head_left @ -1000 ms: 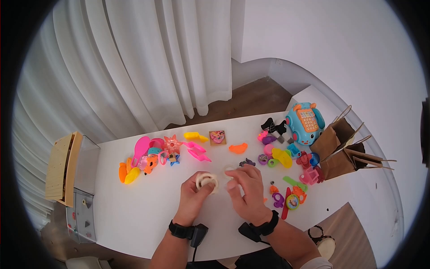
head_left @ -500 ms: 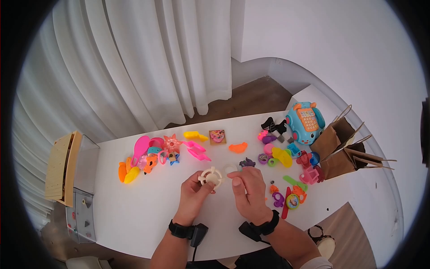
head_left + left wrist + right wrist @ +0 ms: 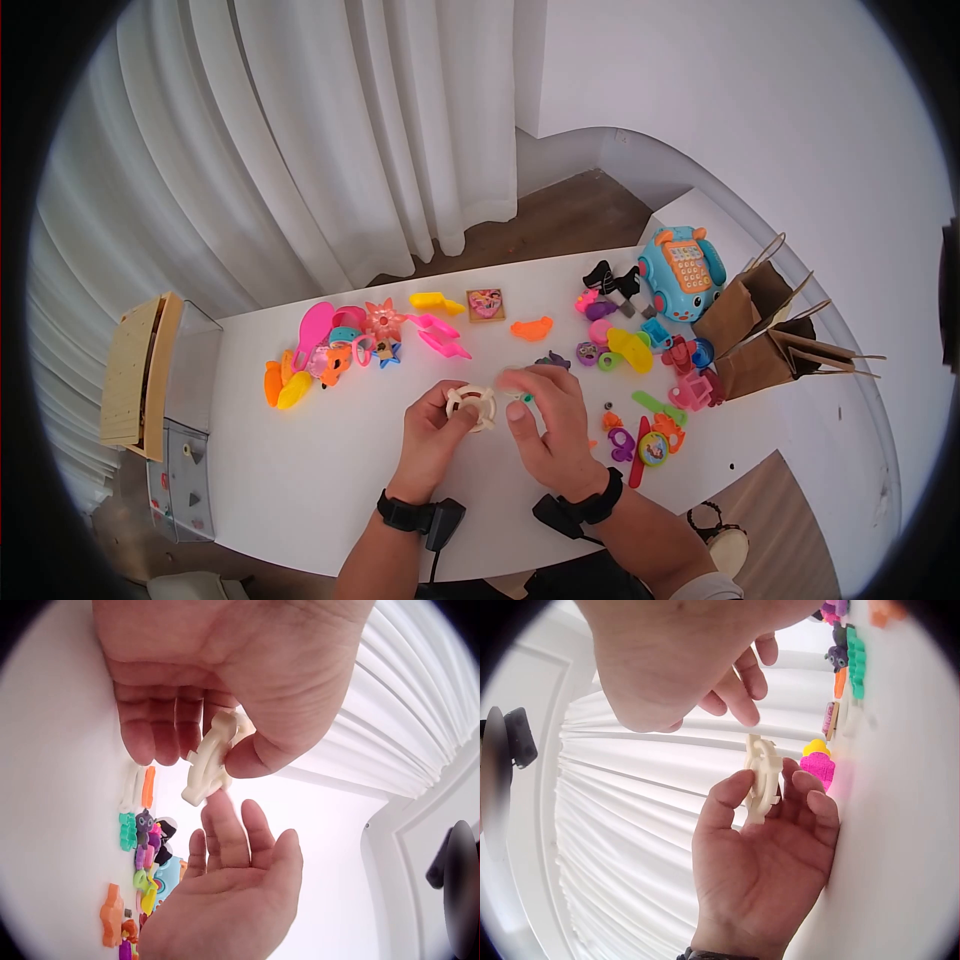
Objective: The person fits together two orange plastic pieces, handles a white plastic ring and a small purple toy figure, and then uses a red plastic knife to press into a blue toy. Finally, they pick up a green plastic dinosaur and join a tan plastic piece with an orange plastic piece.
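Observation:
My left hand [image 3: 438,430] pinches a cream-coloured plastic ring [image 3: 484,402] with small knobs around its rim, thumb on one face and fingers behind. The ring [image 3: 210,761] is held up on edge above the white table. Close on its right is my right hand [image 3: 553,435], with loosely bent fingers and nothing in its grasp. One fingertip of that hand [image 3: 232,900] comes right up to the ring's lower end in the left wrist view. In the head view the right fingers partly cover a teal piece [image 3: 528,398] and a pale piece on the table.
Pink, yellow and orange toys [image 3: 340,345] cluster at the left. A toy phone [image 3: 683,275] and brown paper bags [image 3: 745,340] stand at the right, with many small coloured pieces before them. A heart-picture tile [image 3: 486,306] and an orange piece [image 3: 532,329] lie toward the back.
The cream ring has turned in my left hand. My right fingers drew back from it, then moved in close again, now covering the pale piece on the table.

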`<state>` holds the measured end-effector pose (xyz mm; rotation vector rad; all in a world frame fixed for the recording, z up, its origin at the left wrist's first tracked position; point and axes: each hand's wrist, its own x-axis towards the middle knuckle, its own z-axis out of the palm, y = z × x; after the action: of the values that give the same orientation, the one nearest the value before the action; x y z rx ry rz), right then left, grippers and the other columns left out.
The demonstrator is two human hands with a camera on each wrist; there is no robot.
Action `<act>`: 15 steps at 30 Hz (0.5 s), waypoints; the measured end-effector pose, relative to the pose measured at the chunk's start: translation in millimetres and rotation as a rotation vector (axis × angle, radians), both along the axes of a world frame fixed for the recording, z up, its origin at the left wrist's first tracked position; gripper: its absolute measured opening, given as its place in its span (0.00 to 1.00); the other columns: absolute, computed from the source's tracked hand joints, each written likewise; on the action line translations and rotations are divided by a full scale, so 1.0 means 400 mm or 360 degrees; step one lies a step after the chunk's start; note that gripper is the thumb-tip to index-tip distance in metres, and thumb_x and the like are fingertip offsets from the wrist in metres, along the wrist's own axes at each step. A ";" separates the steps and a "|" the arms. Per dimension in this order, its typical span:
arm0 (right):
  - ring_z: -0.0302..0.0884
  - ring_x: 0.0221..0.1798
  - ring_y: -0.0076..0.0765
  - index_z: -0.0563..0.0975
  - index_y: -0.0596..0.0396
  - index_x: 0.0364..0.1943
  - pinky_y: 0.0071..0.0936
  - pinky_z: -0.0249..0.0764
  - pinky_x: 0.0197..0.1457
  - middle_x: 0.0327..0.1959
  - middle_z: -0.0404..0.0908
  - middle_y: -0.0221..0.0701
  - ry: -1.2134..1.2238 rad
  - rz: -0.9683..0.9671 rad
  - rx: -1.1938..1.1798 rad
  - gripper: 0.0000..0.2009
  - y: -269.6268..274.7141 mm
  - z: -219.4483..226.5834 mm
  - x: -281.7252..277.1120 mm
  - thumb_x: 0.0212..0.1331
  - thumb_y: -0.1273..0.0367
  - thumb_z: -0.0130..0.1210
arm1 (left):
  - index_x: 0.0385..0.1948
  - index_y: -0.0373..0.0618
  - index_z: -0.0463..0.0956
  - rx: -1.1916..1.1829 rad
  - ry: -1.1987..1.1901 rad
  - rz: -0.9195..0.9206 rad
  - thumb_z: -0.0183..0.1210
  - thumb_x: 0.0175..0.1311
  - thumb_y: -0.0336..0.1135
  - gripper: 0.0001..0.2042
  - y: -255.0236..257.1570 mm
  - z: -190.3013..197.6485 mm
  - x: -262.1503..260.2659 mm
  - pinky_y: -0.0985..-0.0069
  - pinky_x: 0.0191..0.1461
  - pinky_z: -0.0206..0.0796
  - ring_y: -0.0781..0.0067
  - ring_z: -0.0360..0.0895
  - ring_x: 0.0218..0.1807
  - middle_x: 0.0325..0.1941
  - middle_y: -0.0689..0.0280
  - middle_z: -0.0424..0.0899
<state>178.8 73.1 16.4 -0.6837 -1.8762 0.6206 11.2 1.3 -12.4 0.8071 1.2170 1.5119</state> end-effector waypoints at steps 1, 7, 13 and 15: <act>0.77 0.44 0.46 0.83 0.57 0.47 0.41 0.71 0.59 0.32 0.81 0.34 -0.0046 0.0007 0.0014 0.11 0.006 -0.021 0.008 0.72 0.65 0.56 | 0.53 0.38 0.79 0.0000 0.0000 0.0000 0.59 0.72 0.28 0.11 -0.001 0.000 -0.001 0.76 0.54 0.76 0.78 0.82 0.47 0.47 0.67 0.86; 0.76 0.40 0.46 0.84 0.57 0.44 0.42 0.70 0.58 0.28 0.77 0.33 -0.0018 0.0016 -0.0015 0.10 -0.003 0.001 -0.003 0.73 0.65 0.55 | 0.51 0.38 0.80 -0.0040 0.0097 0.0004 0.59 0.72 0.28 0.10 -0.002 -0.005 -0.004 0.78 0.49 0.74 0.80 0.80 0.42 0.43 0.68 0.86; 0.77 0.44 0.45 0.83 0.56 0.48 0.42 0.70 0.56 0.34 0.83 0.33 -0.0149 0.0077 -0.0061 0.10 0.011 -0.045 0.028 0.70 0.66 0.58 | 0.50 0.38 0.81 -0.0046 0.0055 0.0011 0.61 0.71 0.27 0.09 -0.001 0.007 0.000 0.80 0.49 0.75 0.83 0.80 0.42 0.43 0.70 0.85; 0.78 0.48 0.45 0.82 0.56 0.50 0.42 0.70 0.57 0.38 0.85 0.34 -0.0182 0.0096 -0.0103 0.12 0.011 -0.042 0.026 0.69 0.65 0.59 | 0.50 0.38 0.81 -0.0048 0.0079 0.0003 0.61 0.72 0.27 0.09 -0.001 0.008 0.000 0.78 0.48 0.76 0.82 0.80 0.42 0.43 0.69 0.85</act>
<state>189.3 77.5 -0.5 -0.7197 -1.9961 0.6965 11.0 0.8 -9.3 0.8278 1.2743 1.4797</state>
